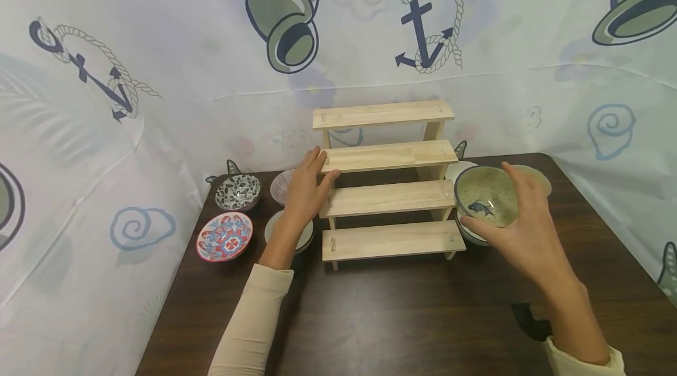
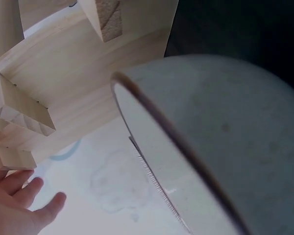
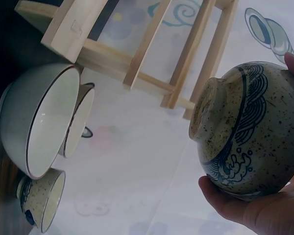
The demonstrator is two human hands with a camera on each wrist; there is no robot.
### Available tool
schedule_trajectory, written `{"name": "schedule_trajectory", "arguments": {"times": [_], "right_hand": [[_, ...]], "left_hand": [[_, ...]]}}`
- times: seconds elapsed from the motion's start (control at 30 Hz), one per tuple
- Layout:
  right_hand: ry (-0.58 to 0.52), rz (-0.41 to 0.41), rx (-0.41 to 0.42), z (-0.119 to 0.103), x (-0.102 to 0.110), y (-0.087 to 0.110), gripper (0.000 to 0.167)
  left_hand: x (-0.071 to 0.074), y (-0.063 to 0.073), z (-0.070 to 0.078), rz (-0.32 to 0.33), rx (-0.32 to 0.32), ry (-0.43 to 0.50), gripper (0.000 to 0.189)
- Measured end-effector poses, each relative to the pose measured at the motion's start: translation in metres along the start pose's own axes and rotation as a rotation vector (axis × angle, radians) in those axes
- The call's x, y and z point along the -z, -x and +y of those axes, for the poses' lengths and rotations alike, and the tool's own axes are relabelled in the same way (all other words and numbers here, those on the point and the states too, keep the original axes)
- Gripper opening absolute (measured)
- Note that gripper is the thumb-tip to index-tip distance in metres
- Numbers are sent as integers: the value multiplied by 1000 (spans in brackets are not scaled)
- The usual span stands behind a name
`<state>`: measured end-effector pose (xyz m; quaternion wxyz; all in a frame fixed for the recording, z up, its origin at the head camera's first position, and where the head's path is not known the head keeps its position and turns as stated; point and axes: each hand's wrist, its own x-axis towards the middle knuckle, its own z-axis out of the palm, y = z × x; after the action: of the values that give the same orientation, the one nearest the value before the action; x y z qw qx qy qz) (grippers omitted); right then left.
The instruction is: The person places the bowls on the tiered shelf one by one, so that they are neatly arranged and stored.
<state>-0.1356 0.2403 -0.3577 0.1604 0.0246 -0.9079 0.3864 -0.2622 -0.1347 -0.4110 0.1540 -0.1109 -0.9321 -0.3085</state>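
Observation:
My right hand (image 1: 534,241) holds a speckled ceramic bowl (image 1: 489,191) by its rim between thumb and fingers, at the right of the wooden stand. A blue fish is painted inside it. Tilted in the right wrist view, the bowl (image 3: 257,127) shows its foot and a dark blue wave pattern outside. My left hand (image 1: 304,191) touches the left end of the four-tier wooden stand (image 1: 391,155), near the second tier from the top. Its fingers are fairly straight, and in the left wrist view the fingertips (image 2: 54,205) spread beside the tier ends.
Left of the stand are a black-and-white patterned bowl (image 1: 238,192), a red-and-blue patterned bowl (image 1: 224,237), a striped bowl (image 1: 279,187) and a pale bowl (image 1: 305,238). To its right stand a white bowl (image 3: 39,117) and a small speckled bowl (image 3: 44,200). A printed cloth (image 1: 185,41) hangs behind.

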Motion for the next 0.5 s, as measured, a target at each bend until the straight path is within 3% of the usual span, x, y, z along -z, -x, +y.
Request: {"name": "schedule_trajectory", "arguments": {"times": [0.27, 0.5], "right_hand": [[10, -35, 9, -13, -4, -3, 115], [7, -34, 73, -24, -10, -8, 115]], "left_hand": [[3, -2, 0, 2, -56, -78, 65], [5, -3, 0, -35, -48, -87, 67]]}}
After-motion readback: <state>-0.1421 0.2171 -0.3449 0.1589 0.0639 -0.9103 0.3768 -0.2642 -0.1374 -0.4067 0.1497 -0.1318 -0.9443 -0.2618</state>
